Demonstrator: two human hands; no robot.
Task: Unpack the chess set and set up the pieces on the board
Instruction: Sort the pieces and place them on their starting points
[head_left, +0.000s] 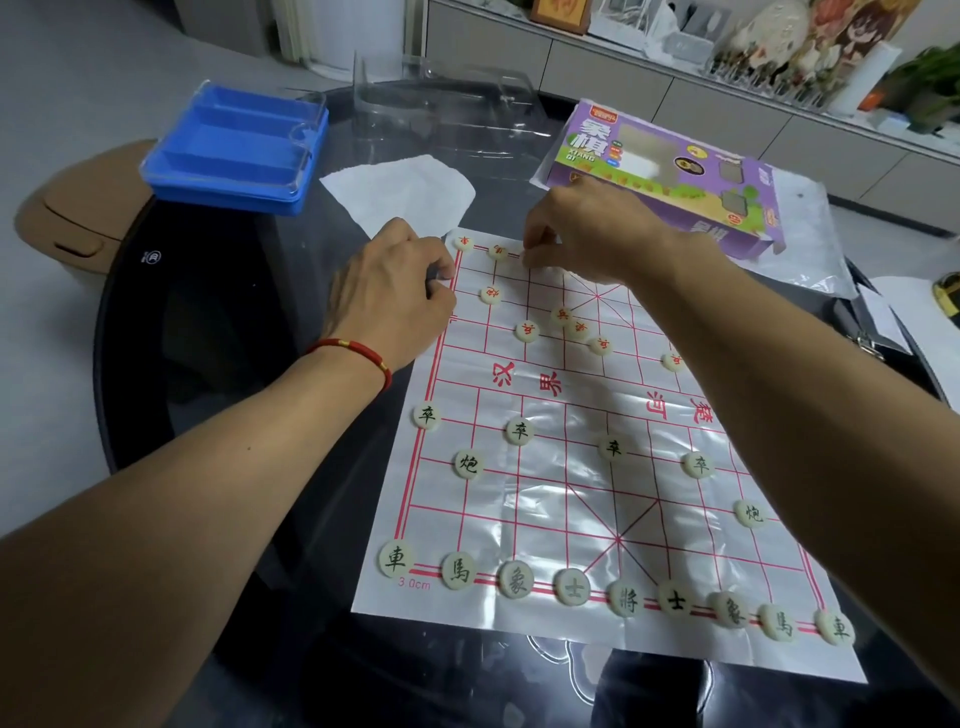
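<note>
A thin plastic board sheet (582, 499) printed with a red grid lies on the dark glossy surface (218, 364), reaching almost to its near edge. Along the sheet's near edge runs a full row of nine pale round pieces with dark characters (626, 597), corner to corner. Just beyond them stand two dark cannon pieces, the left one (467, 463) and the right one (751, 513), and farther in a row of dark soldier pieces (519, 430).

Past the middle strip of red characters, the red-lettered pieces (577, 327) lie partly scattered and off the grid crossings, while three sit near the sheet's far left corner (463, 242).

The left hand (395, 291), a red cord at its wrist, rests at the sheet's far left edge with fingers curled; whether its grip holds anything cannot be told. The right hand (587, 234) hovers over the far edge, its grip narrow, fingertips pinched on a pale piece (525, 259) at the back line.

Beyond the sheet lies a white paper (400, 192). At the surface's far left corner sits a blue tray (234, 150) with a clear cover, and at the far right the purple box (670, 176).
</note>
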